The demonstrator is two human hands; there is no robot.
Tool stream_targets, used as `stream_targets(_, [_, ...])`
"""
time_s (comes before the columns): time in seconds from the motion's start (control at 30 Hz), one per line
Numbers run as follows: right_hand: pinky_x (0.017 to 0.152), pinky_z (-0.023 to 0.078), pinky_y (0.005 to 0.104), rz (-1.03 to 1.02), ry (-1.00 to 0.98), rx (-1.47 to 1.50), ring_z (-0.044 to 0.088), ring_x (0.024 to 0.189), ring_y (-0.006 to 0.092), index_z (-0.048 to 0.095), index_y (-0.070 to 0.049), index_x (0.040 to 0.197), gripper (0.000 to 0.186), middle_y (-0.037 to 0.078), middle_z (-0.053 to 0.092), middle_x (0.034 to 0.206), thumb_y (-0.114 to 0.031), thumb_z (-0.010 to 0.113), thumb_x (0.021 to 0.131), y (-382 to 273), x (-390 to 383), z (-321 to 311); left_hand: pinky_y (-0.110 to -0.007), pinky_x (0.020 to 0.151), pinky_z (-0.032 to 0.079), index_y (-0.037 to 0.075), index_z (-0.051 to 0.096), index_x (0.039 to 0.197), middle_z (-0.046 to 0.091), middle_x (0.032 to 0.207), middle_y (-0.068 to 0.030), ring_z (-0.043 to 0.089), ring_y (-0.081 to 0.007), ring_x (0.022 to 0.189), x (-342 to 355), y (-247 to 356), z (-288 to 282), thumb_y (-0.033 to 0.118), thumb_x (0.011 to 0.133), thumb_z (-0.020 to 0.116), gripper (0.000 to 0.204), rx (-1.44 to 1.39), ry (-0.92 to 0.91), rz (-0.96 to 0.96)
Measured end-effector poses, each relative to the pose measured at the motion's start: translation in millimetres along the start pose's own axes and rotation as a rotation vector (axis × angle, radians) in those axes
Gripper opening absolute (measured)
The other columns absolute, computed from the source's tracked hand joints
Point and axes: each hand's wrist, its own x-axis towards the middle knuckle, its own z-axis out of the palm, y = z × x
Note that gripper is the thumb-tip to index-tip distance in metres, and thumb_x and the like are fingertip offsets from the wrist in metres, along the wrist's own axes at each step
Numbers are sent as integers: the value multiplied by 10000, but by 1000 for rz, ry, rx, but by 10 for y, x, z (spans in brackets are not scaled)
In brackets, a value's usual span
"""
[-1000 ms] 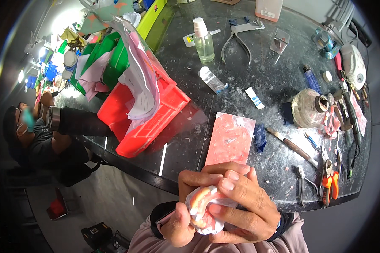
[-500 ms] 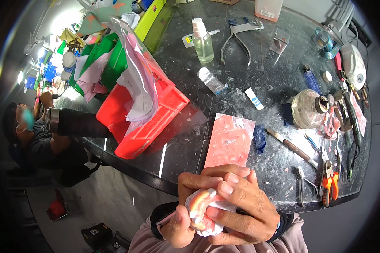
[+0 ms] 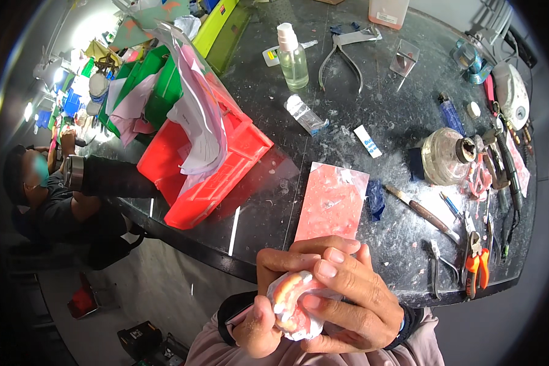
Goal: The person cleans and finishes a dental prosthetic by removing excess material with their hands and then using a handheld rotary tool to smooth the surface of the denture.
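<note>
A dental model (image 3: 290,291), a white plaster cast with pink wax gums and a row of teeth, is held close to my body at the table's front edge. My left hand (image 3: 259,332) is closed round its left side, with the thumb at the near left and the fingers curled behind the far side. On the right, my right hand (image 3: 366,308) wraps the model. One of its fingertips presses on the pink inner side of the arch, and other fingers rest over the far edge, touching the left fingers. The palm-side contacts are hidden.
Beyond my hands lies a pink wax sheet (image 3: 332,204). To the right are a wax knife (image 3: 422,213), a glass spirit burner (image 3: 446,157) and orange-handled pliers (image 3: 474,262). A red bin (image 3: 219,177) with papers stands left; a spray bottle (image 3: 294,64) stands farther back. Another person (image 3: 61,201) sits far left.
The right fingertip inside the arch has shifted slightly up along the pink surface. Both hands keep their hold on the dental model in nearly the same place.
</note>
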Motion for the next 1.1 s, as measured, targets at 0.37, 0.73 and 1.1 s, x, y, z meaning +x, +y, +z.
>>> stream_targets(0.37, [988,330,500,-58,-18,156,538,1078,384,510,-25,865,466,263,461,1209,-208,841,593,94,-67,-4,-555,1024,240,-32,285,1185,327,1249,-320,368,-389,1195,1,85,-55,501,919,246,597,-18,-52,-51])
stream_targets(0.73, [915,446,485,-535,95,427,508,1072,411,330,21,1108,772,315,413,1161,-181,844,569,521,-12,1,-457,945,348,-32,379,1147,460,1143,-266,475,-329,1080,-21,227,61,609,873,188,723,-372,137,-361])
stream_targets(1.1, [972,360,450,-36,-58,231,583,998,362,288,-64,1137,669,267,561,1075,-27,762,666,13,39,-162,-356,863,418,-51,379,1181,543,1036,-181,545,-246,973,-45,203,-275,745,784,44,951,-242,-30,-508])
